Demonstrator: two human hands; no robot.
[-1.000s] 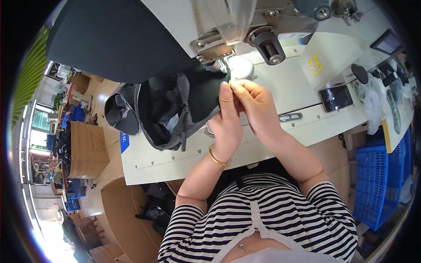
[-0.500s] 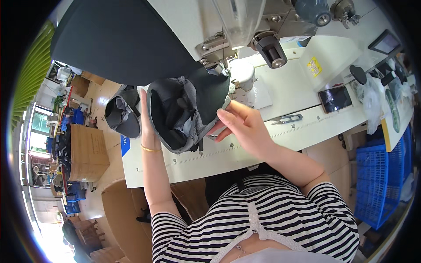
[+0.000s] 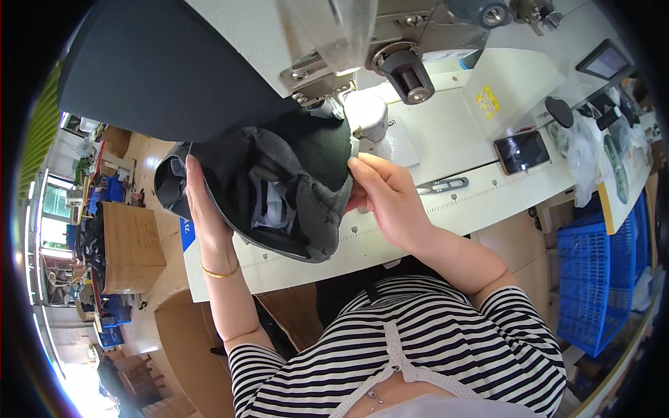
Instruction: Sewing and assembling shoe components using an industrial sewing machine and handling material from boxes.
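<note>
A dark grey and black cap-like fabric piece (image 3: 317, 209) lies on the sewing table, its hollow side facing me and pale grey material showing inside. Its far right edge runs up to the needle area of the sewing machine (image 3: 327, 108). My left hand (image 3: 209, 219) lies flat along the left side of the piece, fingers stretched out and thumb hidden behind the fabric. On the right, my right hand (image 3: 390, 202) pinches the fabric edge between thumb and fingers, close below the machine's white rounded part (image 3: 366, 117).
Another dark piece (image 3: 167, 184) rests past my left hand. Thread snips (image 3: 444, 185) and a phone (image 3: 521, 152) lie on the table (image 3: 418, 209) to the right. A large dark panel (image 3: 160, 70) overhangs at upper left. Blue crates (image 3: 599, 279) and a cardboard box (image 3: 132, 240) stand beyond.
The fabric piece has turned and opened wider toward me. My right fingers have closed into a tighter pinch on its edge. My left hand stays along its side. The whole view has shifted slightly.
</note>
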